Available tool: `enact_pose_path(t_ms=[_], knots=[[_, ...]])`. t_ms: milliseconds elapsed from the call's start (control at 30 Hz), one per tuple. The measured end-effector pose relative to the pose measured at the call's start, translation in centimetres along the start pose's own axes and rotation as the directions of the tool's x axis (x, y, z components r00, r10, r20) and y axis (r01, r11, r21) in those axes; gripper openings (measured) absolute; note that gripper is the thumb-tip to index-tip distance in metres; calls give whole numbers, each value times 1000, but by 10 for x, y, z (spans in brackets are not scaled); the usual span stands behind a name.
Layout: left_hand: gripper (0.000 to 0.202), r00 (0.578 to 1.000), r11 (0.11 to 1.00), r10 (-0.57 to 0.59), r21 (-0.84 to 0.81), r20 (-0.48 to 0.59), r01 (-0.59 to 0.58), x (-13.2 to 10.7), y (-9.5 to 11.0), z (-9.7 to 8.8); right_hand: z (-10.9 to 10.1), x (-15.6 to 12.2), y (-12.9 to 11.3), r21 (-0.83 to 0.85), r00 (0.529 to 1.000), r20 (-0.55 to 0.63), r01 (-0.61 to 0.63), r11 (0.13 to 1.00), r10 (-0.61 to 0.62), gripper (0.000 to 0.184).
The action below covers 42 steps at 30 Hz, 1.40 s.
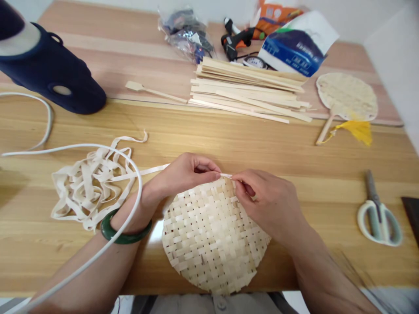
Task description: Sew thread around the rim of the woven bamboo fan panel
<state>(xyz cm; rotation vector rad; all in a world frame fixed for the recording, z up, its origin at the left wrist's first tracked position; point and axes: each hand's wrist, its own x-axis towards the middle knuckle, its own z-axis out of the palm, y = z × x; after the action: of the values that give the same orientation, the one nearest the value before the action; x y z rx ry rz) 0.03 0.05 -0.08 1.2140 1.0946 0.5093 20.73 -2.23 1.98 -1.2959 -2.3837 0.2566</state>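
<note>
A round woven mat of pale strips lies at the table's near edge. My left hand and my right hand meet at its far rim. Both pinch a thin white ribbon stretched between their fingertips. The ribbon runs left under my left hand to a loose tangle of ribbon. A green bangle circles my left wrist.
A stack of flat wooden strips lies behind, with a finished woven fan with yellow tassel to its right. Scissors rest at right. A glue gun, plastic bags, a dark blue object and a white cable surround them.
</note>
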Motion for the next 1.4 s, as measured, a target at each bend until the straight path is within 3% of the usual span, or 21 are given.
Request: enact_pose_path(t_ms=[1033,1400], knots=[[22,999,999,24,43,-31,-23,1,1,2,2,-2,-4,-59,999,33,18,998,-16,16],[22,998,999,42,-12,-51,-42,1,0,3,-10,0,-5,42,998,33,-61,997,59,10]])
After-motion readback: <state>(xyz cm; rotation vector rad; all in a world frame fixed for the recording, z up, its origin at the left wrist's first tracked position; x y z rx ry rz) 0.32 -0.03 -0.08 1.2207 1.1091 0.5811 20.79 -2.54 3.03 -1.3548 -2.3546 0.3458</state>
